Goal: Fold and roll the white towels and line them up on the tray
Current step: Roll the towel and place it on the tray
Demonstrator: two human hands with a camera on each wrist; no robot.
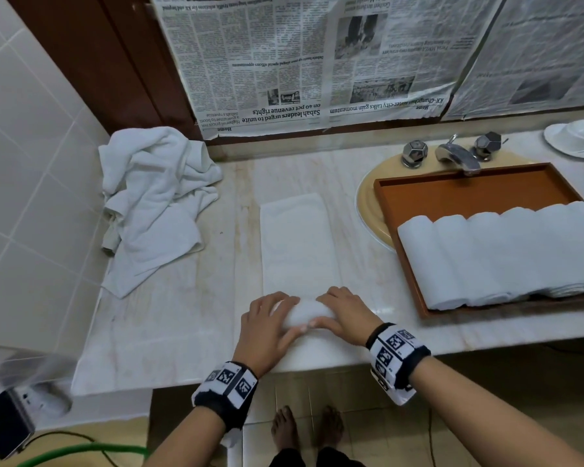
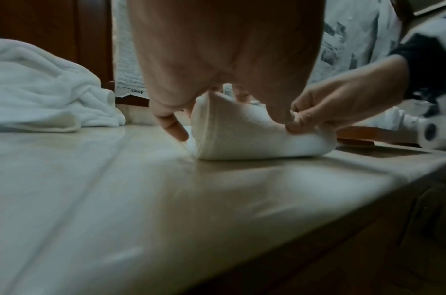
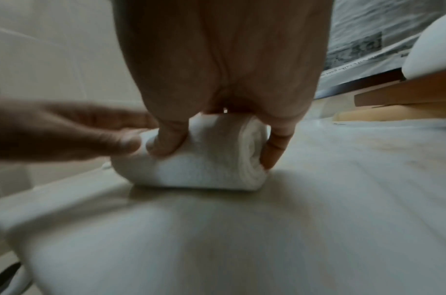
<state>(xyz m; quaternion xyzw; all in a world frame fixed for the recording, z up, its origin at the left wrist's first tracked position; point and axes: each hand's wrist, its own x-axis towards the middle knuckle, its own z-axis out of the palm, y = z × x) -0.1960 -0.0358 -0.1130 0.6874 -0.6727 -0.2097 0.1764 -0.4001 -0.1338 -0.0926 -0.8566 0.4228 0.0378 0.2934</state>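
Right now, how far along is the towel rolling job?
Done: about six rolled white towels lie side by side in the brown wooden tray. In hand: the left hand and right hand roll the near end of a folded white towel, most of it lying flat. Left: a crumpled white towel pile on the marble counter.

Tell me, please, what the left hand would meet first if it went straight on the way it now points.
Probably the flat, unrolled part of the towel, directly ahead of the left hand, whose fingers curl over the rolled end; beyond that only counter, up to the newspaper.
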